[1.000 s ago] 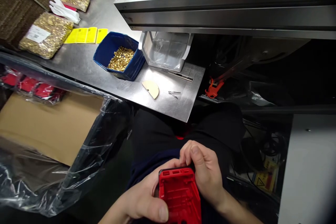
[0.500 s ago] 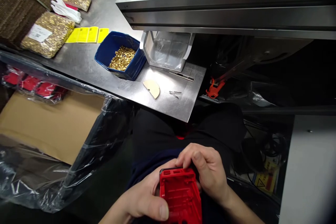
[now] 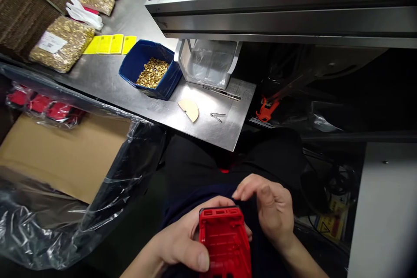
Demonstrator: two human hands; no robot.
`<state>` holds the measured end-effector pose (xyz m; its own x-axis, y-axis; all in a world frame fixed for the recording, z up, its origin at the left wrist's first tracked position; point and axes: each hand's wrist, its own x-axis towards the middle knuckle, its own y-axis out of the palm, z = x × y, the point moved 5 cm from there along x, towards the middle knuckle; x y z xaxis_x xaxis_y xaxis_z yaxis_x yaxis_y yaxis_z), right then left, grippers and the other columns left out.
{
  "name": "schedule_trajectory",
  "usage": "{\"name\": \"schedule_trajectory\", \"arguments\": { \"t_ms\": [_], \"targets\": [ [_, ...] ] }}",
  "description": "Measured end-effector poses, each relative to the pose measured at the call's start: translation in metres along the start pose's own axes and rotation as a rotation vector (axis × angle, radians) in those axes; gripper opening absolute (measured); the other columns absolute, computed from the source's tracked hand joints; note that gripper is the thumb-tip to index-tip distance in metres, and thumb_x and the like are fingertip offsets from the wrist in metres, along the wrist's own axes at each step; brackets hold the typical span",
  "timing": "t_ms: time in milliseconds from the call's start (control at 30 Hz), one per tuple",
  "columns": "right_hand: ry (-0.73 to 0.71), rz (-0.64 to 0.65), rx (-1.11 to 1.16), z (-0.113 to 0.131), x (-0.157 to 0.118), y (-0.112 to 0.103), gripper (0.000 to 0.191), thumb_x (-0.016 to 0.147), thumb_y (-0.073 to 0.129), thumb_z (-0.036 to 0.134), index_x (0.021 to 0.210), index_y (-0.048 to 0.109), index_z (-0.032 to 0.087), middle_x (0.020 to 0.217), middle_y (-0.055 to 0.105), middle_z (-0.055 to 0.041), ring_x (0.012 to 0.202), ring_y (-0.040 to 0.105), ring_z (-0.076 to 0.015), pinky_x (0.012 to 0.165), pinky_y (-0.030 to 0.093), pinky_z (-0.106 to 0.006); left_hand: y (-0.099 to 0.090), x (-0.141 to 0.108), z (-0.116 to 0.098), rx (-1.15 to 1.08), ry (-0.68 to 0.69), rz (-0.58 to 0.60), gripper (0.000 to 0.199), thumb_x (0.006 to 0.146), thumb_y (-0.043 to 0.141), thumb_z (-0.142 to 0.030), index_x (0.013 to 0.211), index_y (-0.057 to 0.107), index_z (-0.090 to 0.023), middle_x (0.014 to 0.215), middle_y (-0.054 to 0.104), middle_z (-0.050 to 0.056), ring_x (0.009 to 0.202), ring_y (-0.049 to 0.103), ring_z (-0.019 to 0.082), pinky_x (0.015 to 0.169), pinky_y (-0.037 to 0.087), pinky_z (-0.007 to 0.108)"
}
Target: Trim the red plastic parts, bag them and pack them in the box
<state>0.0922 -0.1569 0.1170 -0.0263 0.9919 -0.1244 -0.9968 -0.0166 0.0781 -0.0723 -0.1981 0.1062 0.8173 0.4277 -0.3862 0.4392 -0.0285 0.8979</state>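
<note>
My left hand (image 3: 185,243) grips a red plastic housing (image 3: 224,243) with a dark outer edge. Its hollow, ribbed inside faces up at me, and small slots run along its far end. The thumb presses on the near left wall while the fingers go round behind. To the right, my right hand (image 3: 275,210) is apart from the housing, its fingers loosely bent and spread from the thumb, with nothing seen in it. The lower end of the housing is cut off by the picture's edge.
On the metal table (image 3: 208,132) stand a blue bin (image 3: 130,63) of brass-coloured inserts and a clear bin (image 3: 210,65). A beige half-disc (image 3: 189,110) and small tweezers-like tool (image 3: 217,116) lie near its corner. A lined carton (image 3: 65,152) holds wrapped red parts (image 3: 39,103). A metal beam (image 3: 276,21) overhangs.
My right hand has come off the top edge of the housing and moved to the right. My left hand keeps the housing in nearly the same place.
</note>
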Motion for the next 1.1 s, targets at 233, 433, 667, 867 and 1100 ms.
{"name": "schedule_trajectory", "arguments": {
  "t_ms": [233,433,667,867,1100],
  "targets": [
    [-0.145,-0.101,-0.025,0.009,-0.001,-0.01,0.05,0.106,0.047,0.036,0.061,0.058,0.021,0.053,0.058,-0.0031,0.054,0.055,-0.0184,0.058,0.043,-0.036,0.001,-0.003,0.005,-0.008,-0.02,-0.018,0.088,0.057,0.098,-0.048,0.131,0.057,-0.023,0.131,0.069,0.019,0.123,0.066,0.036,0.102,0.05,0.045],
    [0.144,0.121,-0.143,-0.001,0.013,-0.019,0.042,0.104,0.052,0.043,0.071,0.061,0.02,0.06,0.05,0.0011,0.052,0.041,-0.0119,0.051,0.029,-0.029,0.003,-0.005,0.003,-0.032,0.009,-0.019,0.087,0.058,0.098,-0.045,0.132,0.058,-0.024,0.131,0.069,0.018,0.127,0.063,0.037,0.106,0.048,0.049],
    [0.375,0.61,-0.083,-0.008,0.008,0.005,0.044,0.102,0.051,0.054,0.074,0.055,0.02,0.061,0.054,0.0033,0.057,0.045,-0.0116,0.054,0.032,-0.025,0.01,0.001,-0.004,0.057,-0.011,0.033,0.091,0.06,0.096,-0.049,0.135,0.055,-0.018,0.129,0.068,0.02,0.12,0.067,0.035,0.1,0.051,0.041],
    [0.323,0.385,-0.508,-0.019,0.021,-0.006,0.025,0.106,0.049,0.039,0.089,0.059,0.023,0.069,0.058,0.0044,0.061,0.052,-0.0124,0.059,0.037,-0.026,0.007,-0.001,0.0,-0.013,0.014,0.021,0.086,0.062,0.097,-0.046,0.134,0.055,-0.024,0.13,0.069,0.018,0.126,0.063,0.037,0.106,0.048,0.049],
    [0.291,0.435,-0.254,-0.007,0.024,0.001,0.021,0.106,0.053,0.036,0.121,0.067,0.032,0.116,0.072,0.0003,0.108,0.067,-0.0164,0.091,0.051,-0.027,0.008,0.001,0.002,0.012,-0.036,0.017,0.087,0.061,0.097,-0.047,0.132,0.054,-0.02,0.129,0.069,0.019,0.122,0.066,0.036,0.102,0.05,0.046]
  ]
}}
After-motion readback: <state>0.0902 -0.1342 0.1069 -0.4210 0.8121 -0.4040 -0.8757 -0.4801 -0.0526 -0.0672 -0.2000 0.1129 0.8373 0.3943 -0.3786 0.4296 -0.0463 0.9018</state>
